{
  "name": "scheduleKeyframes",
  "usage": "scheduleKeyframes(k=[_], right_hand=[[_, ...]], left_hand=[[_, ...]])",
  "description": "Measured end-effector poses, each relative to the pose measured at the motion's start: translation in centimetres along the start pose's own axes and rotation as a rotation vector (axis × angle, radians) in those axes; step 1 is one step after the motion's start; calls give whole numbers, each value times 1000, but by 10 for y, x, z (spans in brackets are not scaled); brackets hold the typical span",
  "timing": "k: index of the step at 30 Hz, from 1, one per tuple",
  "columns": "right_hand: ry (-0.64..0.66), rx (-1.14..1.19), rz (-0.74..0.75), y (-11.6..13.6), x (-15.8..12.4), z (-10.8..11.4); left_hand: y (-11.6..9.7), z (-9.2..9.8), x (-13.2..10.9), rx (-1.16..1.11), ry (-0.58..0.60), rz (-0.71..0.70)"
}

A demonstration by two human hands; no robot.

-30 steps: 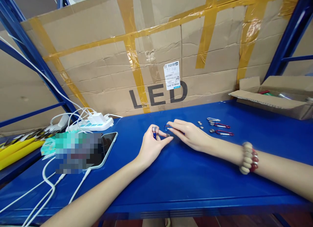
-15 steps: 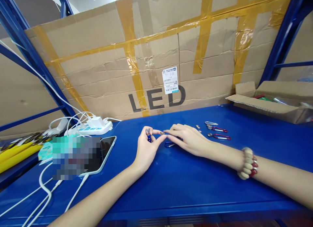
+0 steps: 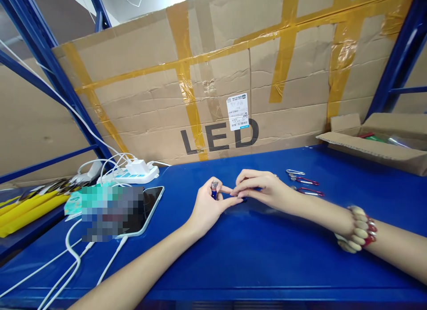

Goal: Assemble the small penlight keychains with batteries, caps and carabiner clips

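A blue tube (image 3: 214,193), silver-ended, is held in the curled left hand (image 3: 204,211); the right hand's (image 3: 262,187) grip cannot be told.

The blue shelf top (image 3: 267,252) I was looking at bore a white power strip (image 3: 152,173) on the left, a phone (image 3: 154,199) and trailing white cables (image 3: 76,252) nearer its front. Rightward lay a silver clip (image 3: 296,172) and two red clips (image 3: 308,181), with an open cardboard box (image 3: 376,153) beyond.

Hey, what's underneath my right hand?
Under your right hand is the blue tabletop. A small dark piece peeks out by your left hand; any more of it is covered, so I can't tell what it is. Anything pinched between both hands is mostly hidden too.
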State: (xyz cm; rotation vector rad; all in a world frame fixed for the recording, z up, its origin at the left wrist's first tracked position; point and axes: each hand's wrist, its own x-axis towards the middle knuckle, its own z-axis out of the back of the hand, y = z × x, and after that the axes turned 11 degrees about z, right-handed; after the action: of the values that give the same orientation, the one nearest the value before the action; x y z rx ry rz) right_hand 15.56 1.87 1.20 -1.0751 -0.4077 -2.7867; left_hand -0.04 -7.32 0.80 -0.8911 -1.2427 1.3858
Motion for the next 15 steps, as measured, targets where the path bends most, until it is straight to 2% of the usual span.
scheduleKeyframes(k=[5, 8, 12, 15], right_hand=[[-31, 42, -56, 3, 2, -2], [-113, 23, -100, 6, 3, -2], [-281, 51, -260, 7, 5, -1], [-345, 158, -408, 5, 6, -3]], left_hand=[[0, 2, -1, 5, 15, 10], [1, 2, 0, -4, -29, -29], [4, 4, 2, -12, -122, -90], [7, 5, 2, 10, -121, -101]])
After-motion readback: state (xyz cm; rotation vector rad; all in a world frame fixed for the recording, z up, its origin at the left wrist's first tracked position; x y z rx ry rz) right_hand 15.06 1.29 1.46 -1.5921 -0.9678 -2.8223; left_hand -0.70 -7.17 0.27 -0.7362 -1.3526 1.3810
